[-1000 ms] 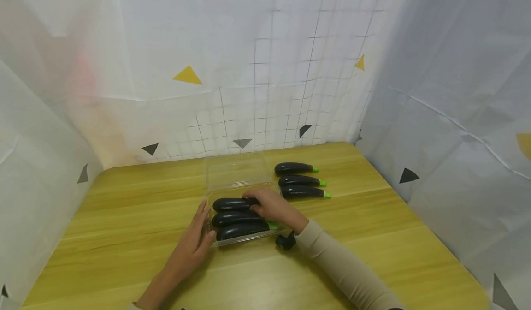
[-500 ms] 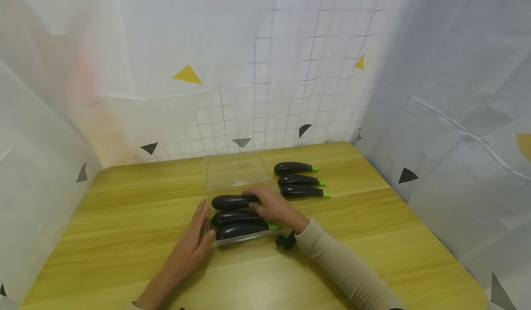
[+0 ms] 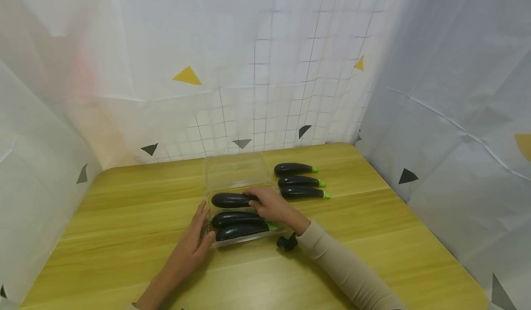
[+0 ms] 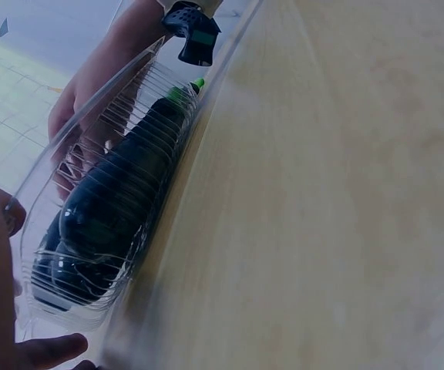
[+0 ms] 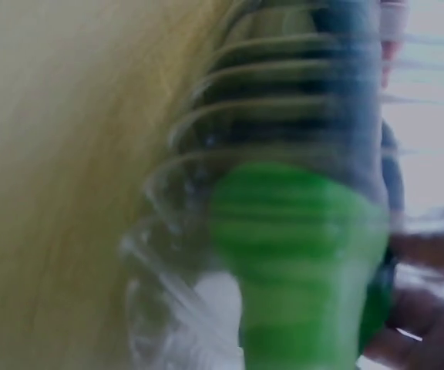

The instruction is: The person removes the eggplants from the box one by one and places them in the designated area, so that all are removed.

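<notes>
A clear plastic clamshell box (image 3: pixel 254 241) sits on the wooden table with three dark eggplants lying in it side by side. My right hand (image 3: pixel 271 205) reaches over its right side and holds the rearmost eggplant (image 3: pixel 229 200) near the stem end. A middle eggplant (image 3: pixel 234 218) and a front eggplant (image 3: pixel 242 231) lie nearer me. Along the box's left wall rests my left hand (image 3: pixel 191 243), fingers extended and thumb at the front corner. Through the ribbed wall, the right wrist view shows a blurred green stem (image 5: pixel 299 239).
Behind the box its transparent lid (image 3: pixel 236 169) lies folded back. Three more eggplants (image 3: pixel 302 191) are lined up on the table (image 3: pixel 356 236) to the right, green stems outward. A black wrist camera (image 3: pixel 286 242) is by the right sleeve. White sheets (image 3: pixel 166 33) enclose the table.
The rearmost eggplant has shifted slightly back and left under my right hand, widening the gap to the middle one. My left hand stays in place.
</notes>
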Motion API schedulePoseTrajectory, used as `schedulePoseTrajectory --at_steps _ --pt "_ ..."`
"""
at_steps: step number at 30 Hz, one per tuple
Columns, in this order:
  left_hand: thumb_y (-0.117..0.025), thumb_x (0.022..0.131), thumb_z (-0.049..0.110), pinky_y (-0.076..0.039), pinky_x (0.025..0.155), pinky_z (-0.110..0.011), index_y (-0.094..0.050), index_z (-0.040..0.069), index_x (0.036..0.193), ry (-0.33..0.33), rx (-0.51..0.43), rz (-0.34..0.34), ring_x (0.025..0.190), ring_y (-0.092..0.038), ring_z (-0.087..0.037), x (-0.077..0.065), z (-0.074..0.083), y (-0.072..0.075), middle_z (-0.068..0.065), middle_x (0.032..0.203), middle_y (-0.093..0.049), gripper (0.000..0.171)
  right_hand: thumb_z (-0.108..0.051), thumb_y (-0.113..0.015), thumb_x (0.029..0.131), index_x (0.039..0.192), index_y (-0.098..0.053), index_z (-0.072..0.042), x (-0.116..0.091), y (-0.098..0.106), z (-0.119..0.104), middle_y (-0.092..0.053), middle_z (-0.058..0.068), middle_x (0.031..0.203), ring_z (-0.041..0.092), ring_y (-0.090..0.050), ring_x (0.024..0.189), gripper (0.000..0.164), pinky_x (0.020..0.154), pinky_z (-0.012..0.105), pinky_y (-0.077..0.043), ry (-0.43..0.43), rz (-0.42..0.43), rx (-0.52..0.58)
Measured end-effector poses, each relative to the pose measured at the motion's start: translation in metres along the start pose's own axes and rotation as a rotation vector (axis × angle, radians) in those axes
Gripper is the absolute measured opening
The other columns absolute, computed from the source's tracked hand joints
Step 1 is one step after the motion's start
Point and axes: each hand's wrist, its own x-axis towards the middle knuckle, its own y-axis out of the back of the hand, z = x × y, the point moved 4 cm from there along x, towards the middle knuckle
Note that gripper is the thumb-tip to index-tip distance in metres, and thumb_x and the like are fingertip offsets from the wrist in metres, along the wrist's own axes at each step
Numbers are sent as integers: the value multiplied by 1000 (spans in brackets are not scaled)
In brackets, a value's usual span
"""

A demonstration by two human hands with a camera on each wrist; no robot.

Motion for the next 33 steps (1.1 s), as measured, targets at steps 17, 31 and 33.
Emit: schedulePoseTrajectory --at_steps 17,31,33 --pt "-58 108 19 -30 115 -54 -28 1 163 13 15 -10 142 -45 -32 -1 -1 -1 -11 173 -14 65 -7 -58 107 139 -61 -1 -4 1 -4 -68 14 129 25 -68 108 32 91 41 -56 36 -6 -9" --pt "-56 109 20 -32 113 -61 -28 0 162 4 5 -7 142 -45 -34 -1 0 -1 -13 172 -15 63 -8 -67 103 137 -63 -2 -5 2 -2 -68 13 131 28 -65 119 35 99 43 -53 15 22 32" --pt "-56 109 20 -32 113 -61 -28 0 162 4 0 -8 142 -45 -35 -1 0 -1 -13 172 -15 63 -8 -68 102 136 -64 -3 -5 2 -2 -69 12 130 27 -65 120 34 100 43 -52 14 27 30"
